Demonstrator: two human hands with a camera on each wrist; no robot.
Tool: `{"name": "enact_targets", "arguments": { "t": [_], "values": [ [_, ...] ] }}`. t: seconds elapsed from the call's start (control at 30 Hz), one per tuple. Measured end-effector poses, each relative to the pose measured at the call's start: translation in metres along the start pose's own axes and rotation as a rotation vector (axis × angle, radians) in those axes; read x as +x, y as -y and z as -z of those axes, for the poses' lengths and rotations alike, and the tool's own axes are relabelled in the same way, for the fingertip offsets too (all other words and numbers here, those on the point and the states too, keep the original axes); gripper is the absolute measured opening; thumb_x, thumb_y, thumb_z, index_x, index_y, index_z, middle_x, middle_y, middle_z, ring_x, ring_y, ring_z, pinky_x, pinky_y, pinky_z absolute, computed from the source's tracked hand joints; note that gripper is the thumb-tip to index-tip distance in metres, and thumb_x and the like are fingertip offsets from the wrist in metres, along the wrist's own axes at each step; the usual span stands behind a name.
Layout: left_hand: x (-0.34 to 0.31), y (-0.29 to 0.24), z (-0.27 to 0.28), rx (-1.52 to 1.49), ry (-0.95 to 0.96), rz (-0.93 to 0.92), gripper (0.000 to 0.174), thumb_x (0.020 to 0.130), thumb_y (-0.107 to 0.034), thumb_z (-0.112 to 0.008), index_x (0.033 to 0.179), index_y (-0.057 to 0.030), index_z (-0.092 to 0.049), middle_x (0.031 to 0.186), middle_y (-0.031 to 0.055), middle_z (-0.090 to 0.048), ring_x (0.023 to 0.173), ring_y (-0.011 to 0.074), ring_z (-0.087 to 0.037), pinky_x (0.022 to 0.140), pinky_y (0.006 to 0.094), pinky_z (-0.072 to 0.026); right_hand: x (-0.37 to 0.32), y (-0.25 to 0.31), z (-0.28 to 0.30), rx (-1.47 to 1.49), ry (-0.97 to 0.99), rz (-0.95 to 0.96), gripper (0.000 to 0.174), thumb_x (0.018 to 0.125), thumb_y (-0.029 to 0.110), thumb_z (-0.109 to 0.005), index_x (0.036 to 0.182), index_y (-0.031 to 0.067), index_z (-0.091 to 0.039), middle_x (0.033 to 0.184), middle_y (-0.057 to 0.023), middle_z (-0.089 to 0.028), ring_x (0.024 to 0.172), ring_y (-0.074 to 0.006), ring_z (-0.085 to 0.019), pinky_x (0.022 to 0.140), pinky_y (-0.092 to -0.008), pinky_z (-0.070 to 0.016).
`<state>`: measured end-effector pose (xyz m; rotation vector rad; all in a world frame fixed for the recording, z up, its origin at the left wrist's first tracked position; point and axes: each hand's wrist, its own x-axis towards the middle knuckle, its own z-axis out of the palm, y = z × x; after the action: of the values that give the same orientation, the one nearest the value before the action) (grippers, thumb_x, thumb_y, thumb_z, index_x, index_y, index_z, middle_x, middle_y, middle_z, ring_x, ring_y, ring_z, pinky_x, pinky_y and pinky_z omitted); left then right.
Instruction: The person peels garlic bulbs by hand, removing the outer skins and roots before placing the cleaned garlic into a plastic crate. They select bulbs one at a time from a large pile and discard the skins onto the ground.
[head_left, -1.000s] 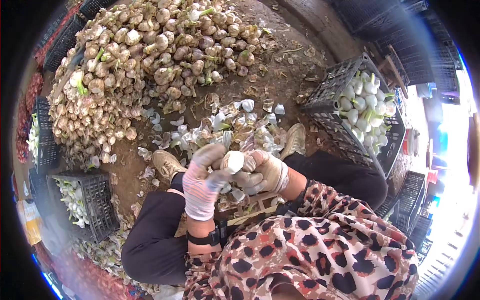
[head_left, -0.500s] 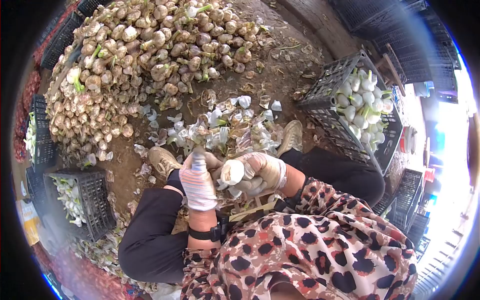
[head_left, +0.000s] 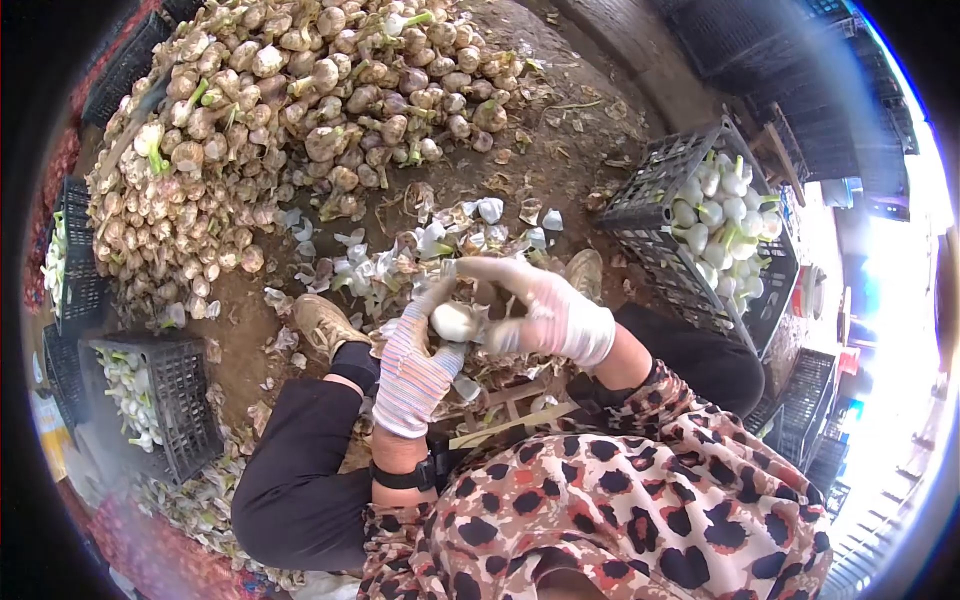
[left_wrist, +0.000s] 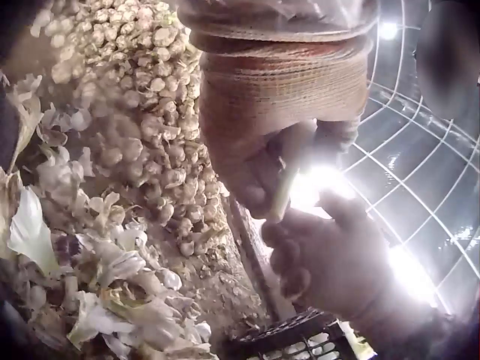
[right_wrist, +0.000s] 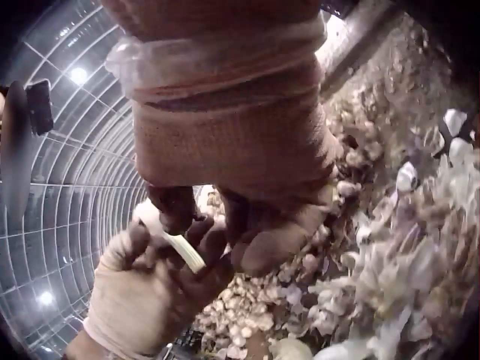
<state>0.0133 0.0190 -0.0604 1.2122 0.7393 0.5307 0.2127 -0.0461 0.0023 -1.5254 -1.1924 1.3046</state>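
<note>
A pale, peeled-looking garlic bulb (head_left: 453, 322) sits in the gloved left hand (head_left: 412, 368), gripped between thumb and fingers. Its pale green stem (left_wrist: 283, 196) shows in the left wrist view, and the stem (right_wrist: 186, 253) also appears between the hands in the right wrist view. The gloved right hand (head_left: 560, 315) arches over from the right, fingers extended and thumb apart, its fingertips close to the bulb and the left fingers. Whether they touch the bulb is blurred. Loose white and brown skins (head_left: 430, 240) lie on the ground beyond the hands.
A large heap of unpeeled garlic (head_left: 230, 150) fills the upper left. Black crates of pale bulbs stand at right (head_left: 650, 215) and lower left (head_left: 185, 400). Shoes (head_left: 325, 325) and bent knees flank the hands; more dark crates (head_left: 800, 100) stand at upper right.
The right hand has opened away from its grip at the bulb and lifted, its fingers now stretched over. The left hand, thumb raised half a second ago, now holds the bulb.
</note>
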Motion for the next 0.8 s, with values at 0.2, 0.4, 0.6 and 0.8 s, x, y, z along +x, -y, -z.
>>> {"name": "enact_targets", "arguments": {
  "t": [0.2, 0.4, 0.6, 0.8],
  "values": [
    [-0.005, -0.001, -0.001, -0.102, 0.078, 0.144, 0.054, 0.086, 0.005, -0.068, 0.137, 0.0026, -0.049, 0.123, 0.0115, -0.062, 0.109, 0.018, -0.062, 0.094, 0.0317, -0.0538, 0.011, -0.025, -0.015, -0.074, 0.138, 0.043, 0.092, 0.07, 0.024, -0.09, 0.149, 0.0096, -0.045, 0.126, -0.0069, -0.064, 0.113, -0.0158, -0.058, 0.097, -0.0351, -0.0481],
    [-0.007, -0.002, 0.003, -0.174, 0.099, 0.167, 0.051, 0.086, 0.007, -0.053, 0.137, 0.0029, -0.049, 0.12, 0.0119, -0.064, 0.107, 0.0192, -0.064, 0.092, 0.0307, -0.0539, 0.008, -0.014, -0.013, 0.2, 0.245, -0.085, 0.078, 0.086, 0.019, -0.079, 0.149, -0.0008, -0.038, 0.134, -0.0098, -0.06, 0.122, -0.0173, -0.056, 0.103, -0.0335, -0.0472],
    [-0.007, -0.003, -0.002, -0.153, 0.013, 0.13, 0.053, 0.083, 0.009, -0.05, 0.136, 0.0026, -0.049, 0.121, 0.0124, -0.063, 0.108, 0.0194, -0.063, 0.095, 0.0312, -0.0521, 0.002, -0.024, -0.005, 0.424, 0.172, -0.155, 0.069, 0.091, 0.014, -0.073, 0.15, 0.0011, -0.04, 0.131, -0.0077, -0.062, 0.117, -0.0164, -0.058, 0.099, -0.0329, -0.0495],
    [0.001, 0.016, -0.009, 0.215, -0.095, -0.055, 0.049, 0.081, 0.009, -0.052, 0.13, 0.0007, -0.053, 0.122, 0.0141, -0.061, 0.108, 0.0219, -0.062, 0.099, 0.033, -0.05, 0.001, 0.009, -0.026, -0.486, -0.035, 0.064, 0.052, 0.083, 0.008, -0.068, 0.133, 0.0181, -0.056, 0.097, -0.0143, -0.064, 0.094, -0.0354, -0.064, 0.081, -0.0428, -0.0531]
  ]
}}
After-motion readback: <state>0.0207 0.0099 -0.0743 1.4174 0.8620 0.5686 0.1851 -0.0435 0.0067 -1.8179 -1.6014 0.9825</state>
